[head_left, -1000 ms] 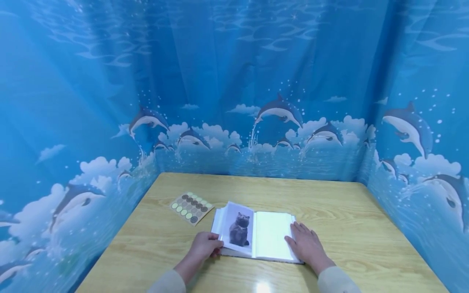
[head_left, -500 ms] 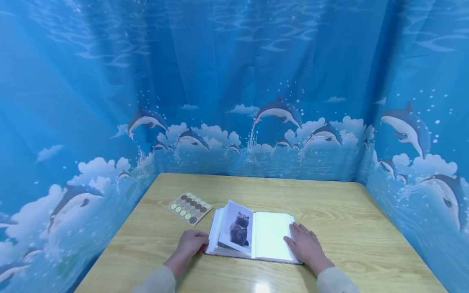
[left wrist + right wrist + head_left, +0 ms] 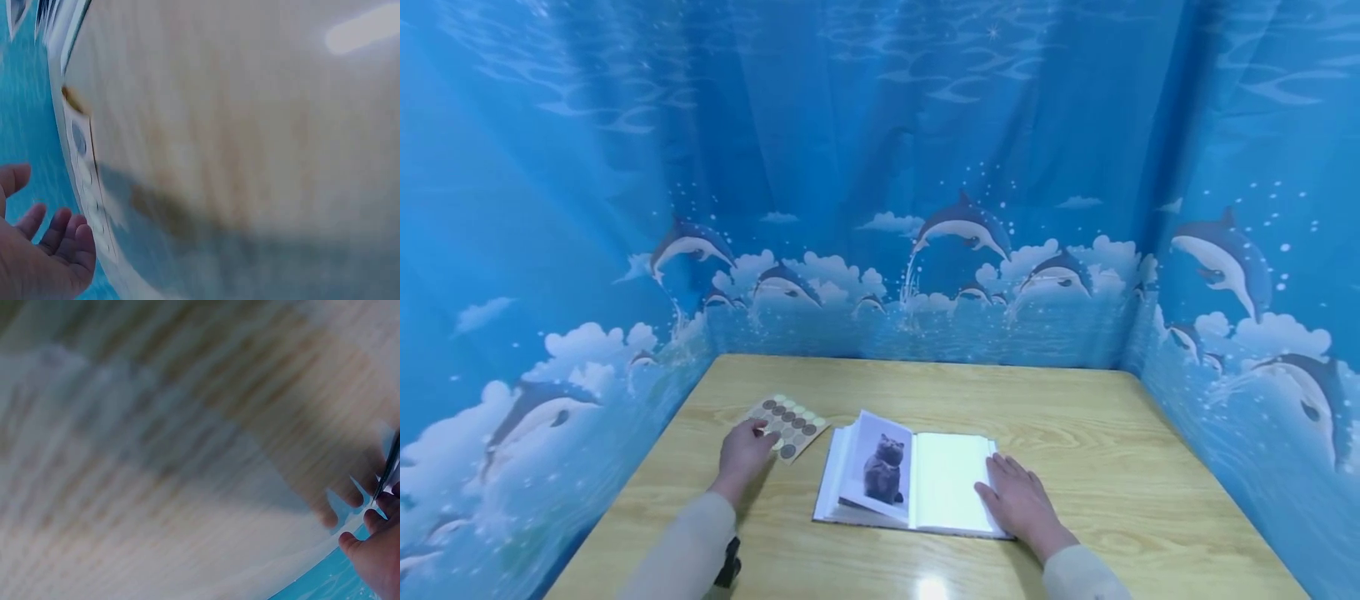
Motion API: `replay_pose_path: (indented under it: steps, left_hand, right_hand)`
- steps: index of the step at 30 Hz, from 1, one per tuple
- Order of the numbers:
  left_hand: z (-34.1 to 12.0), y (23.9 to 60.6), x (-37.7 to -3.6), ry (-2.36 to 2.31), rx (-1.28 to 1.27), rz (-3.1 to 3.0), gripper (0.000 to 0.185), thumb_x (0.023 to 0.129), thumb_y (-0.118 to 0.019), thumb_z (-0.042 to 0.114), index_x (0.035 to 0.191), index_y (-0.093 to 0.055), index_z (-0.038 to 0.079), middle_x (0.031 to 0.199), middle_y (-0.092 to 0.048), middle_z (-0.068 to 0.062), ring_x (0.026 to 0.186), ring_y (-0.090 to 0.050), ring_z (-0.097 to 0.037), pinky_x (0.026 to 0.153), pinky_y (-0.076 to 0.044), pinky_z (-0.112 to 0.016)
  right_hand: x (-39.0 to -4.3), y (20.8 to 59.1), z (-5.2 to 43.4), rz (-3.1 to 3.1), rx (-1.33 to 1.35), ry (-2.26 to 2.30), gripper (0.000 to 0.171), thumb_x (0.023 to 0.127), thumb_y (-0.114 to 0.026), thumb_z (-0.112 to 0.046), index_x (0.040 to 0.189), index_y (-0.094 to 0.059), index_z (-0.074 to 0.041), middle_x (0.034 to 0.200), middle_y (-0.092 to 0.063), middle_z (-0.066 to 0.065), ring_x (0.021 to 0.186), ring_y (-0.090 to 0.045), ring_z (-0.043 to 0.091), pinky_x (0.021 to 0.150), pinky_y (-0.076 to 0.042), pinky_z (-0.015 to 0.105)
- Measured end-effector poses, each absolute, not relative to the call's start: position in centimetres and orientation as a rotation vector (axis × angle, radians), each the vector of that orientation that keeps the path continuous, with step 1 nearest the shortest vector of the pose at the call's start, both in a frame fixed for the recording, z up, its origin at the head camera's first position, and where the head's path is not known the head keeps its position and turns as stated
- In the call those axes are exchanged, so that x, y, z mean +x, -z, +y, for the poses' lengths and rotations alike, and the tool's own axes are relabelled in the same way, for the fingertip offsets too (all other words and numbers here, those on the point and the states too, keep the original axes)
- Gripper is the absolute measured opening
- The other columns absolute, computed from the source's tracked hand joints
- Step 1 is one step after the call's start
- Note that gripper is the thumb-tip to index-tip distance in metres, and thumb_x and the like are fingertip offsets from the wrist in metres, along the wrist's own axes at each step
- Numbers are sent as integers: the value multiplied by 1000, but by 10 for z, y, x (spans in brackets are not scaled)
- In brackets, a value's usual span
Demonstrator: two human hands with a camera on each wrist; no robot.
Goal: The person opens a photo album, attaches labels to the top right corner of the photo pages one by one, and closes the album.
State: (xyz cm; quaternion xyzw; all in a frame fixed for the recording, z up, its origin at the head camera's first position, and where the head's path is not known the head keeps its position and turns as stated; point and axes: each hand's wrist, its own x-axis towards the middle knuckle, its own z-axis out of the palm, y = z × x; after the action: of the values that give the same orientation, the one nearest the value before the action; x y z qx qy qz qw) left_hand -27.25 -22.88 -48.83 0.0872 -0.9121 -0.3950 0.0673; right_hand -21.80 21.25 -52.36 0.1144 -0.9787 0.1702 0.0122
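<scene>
An open photo album (image 3: 951, 479) lies on the table, a blank white page at right. On its left side, a loosely raised leaf bears a cat photo (image 3: 883, 471). My right hand (image 3: 1021, 498) rests flat on the album's right edge, fingers straight; in the right wrist view that hand (image 3: 378, 550) is at the lower right corner. My left hand (image 3: 743, 457) is over the near left side of a sheet of round stickers (image 3: 799, 421), covering part of it. The left wrist view has the hand (image 3: 50, 256) with loosely bent fingers beside the sheet, holding nothing.
The wooden table (image 3: 1045, 400) is bounded at the back and sides by a blue dolphin-print curtain (image 3: 865, 167). A small black object (image 3: 728, 565) shows beside my left sleeve. Light glares on the near table surface.
My left hand has let go of the album's left leaves and moved left and away from me to the sticker sheet. The right hand stays on the album.
</scene>
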Motion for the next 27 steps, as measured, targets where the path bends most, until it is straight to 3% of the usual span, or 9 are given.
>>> replay_pose_path:
  steps: [6, 14, 23, 27]
  left_hand:
    - [-245, 485, -296, 1146, 233, -2795, 54, 95, -62, 19, 134, -46, -16, 127, -53, -38, 116, -51, -51, 101, -41, -60]
    - [-254, 485, -311, 1178, 285, -2882, 68, 98, -58, 25, 144, -29, -17, 145, -31, -41, 133, -31, -56, 113, -24, -62]
    - [-269, 497, -322, 1087, 327, -3032, 88, 95, -61, 35, 151, -14, -12, 150, -17, -41, 136, -18, -59, 111, -13, -70]
    - [-268, 499, -325, 1007, 301, -3071, 89, 91, -65, 34, 151, -17, -12, 149, -20, -42, 134, -20, -61, 110, -14, -72]
  right_hand:
    - [-217, 524, 213, -3042, 346, -530, 58, 104, -48, -33, 143, -42, 10, 149, -39, 29, 138, -32, 49, 111, -22, 68]
    - [-217, 521, 211, -3048, 343, -546, 58, 104, -47, -33, 143, -42, 10, 150, -38, 28, 139, -31, 48, 112, -21, 66]
    - [-217, 520, 209, -3055, 334, -561, 59, 104, -47, -34, 143, -42, 10, 150, -38, 28, 140, -31, 47, 113, -20, 65]
    - [-217, 521, 211, -3061, 314, -558, 59, 105, -46, -35, 144, -41, 9, 151, -37, 27, 141, -30, 46, 114, -19, 65]
